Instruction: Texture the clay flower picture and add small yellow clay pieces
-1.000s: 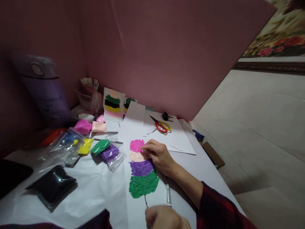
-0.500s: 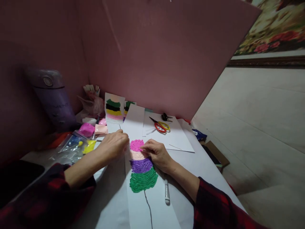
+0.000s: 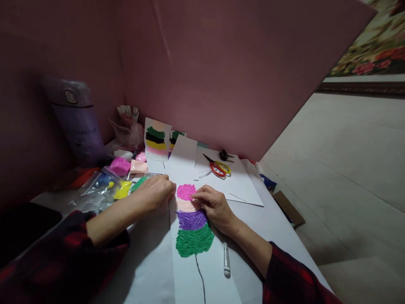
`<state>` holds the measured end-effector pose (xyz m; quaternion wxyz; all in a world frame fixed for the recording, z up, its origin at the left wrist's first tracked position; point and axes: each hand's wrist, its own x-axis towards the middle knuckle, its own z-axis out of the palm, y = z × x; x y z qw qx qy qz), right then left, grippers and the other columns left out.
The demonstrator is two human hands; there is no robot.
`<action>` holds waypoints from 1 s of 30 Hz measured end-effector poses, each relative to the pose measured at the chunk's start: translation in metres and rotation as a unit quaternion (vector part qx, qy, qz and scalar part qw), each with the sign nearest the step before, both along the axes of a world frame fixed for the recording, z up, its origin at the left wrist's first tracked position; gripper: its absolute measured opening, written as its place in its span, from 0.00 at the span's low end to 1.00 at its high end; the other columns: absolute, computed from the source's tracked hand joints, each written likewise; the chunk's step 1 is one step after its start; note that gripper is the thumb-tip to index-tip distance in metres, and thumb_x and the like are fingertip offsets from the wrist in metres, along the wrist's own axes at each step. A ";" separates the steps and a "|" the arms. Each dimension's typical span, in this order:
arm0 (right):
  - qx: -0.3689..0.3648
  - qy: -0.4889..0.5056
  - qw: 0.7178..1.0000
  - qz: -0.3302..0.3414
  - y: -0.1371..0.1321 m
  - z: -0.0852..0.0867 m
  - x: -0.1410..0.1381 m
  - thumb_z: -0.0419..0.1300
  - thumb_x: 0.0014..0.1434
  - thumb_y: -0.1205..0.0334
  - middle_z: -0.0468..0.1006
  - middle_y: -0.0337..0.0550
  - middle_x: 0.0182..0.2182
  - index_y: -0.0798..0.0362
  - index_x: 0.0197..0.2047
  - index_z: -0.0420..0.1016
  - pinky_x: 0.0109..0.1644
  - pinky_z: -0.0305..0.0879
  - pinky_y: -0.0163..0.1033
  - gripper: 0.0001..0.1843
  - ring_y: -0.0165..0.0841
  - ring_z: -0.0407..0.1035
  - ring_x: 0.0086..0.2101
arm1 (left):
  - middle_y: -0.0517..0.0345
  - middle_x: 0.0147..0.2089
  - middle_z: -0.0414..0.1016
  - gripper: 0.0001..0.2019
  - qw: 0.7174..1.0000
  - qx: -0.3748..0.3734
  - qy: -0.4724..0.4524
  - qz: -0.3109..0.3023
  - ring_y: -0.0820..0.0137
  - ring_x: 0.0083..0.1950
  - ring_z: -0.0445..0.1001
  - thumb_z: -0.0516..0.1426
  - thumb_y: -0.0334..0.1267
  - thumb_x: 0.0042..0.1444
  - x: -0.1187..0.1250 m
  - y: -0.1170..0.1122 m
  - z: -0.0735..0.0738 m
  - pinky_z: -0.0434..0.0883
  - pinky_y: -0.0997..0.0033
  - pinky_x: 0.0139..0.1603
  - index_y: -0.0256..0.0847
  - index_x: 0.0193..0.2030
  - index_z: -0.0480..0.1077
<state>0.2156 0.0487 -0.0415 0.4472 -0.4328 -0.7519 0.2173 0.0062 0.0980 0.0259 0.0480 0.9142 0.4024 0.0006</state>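
Moved the left hand (image 3: pixel 158 191) up from the drawn line (image 3: pixel 200 276) since a second ago, to just left of the pink clay (image 3: pixel 186 191). Touching that clay's right edge with the right hand (image 3: pixel 217 208), hands apart; cannot tell of a grip in either. Leaving bare paper (image 3: pixel 186 280) below the green clay (image 3: pixel 194 241), open counter (image 3: pixel 272 219) toward the right edge.
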 end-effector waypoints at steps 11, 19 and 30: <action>-0.002 0.008 1.000 0.007 -0.002 0.002 0.001 0.59 0.59 0.70 0.73 0.41 0.32 0.51 0.39 0.81 0.35 0.69 0.37 0.10 0.31 0.70 0.32 | 0.44 0.39 0.73 0.13 1.000 -0.007 0.022 0.017 0.65 0.36 0.71 0.48 0.29 0.59 0.003 -0.006 0.009 0.63 0.66 0.38 0.35 0.34 0.75; 0.001 0.001 1.000 0.007 -0.004 0.002 0.002 0.59 0.56 0.74 0.74 0.40 0.33 0.49 0.39 0.81 0.36 0.68 0.36 0.13 0.31 0.70 0.33 | 0.44 0.40 0.74 0.13 0.999 -0.011 0.041 0.023 0.66 0.36 0.72 0.48 0.31 0.59 0.003 -0.006 0.011 0.64 0.67 0.37 0.36 0.36 0.75; -0.003 -0.011 1.000 0.013 -0.009 0.008 0.001 0.61 0.58 0.72 0.73 0.41 0.34 0.50 0.40 0.81 0.38 0.69 0.37 0.10 0.31 0.70 0.34 | 0.44 0.41 0.75 0.14 0.999 -0.004 0.049 0.021 0.66 0.35 0.72 0.48 0.32 0.60 0.003 -0.005 0.011 0.62 0.67 0.34 0.36 0.35 0.75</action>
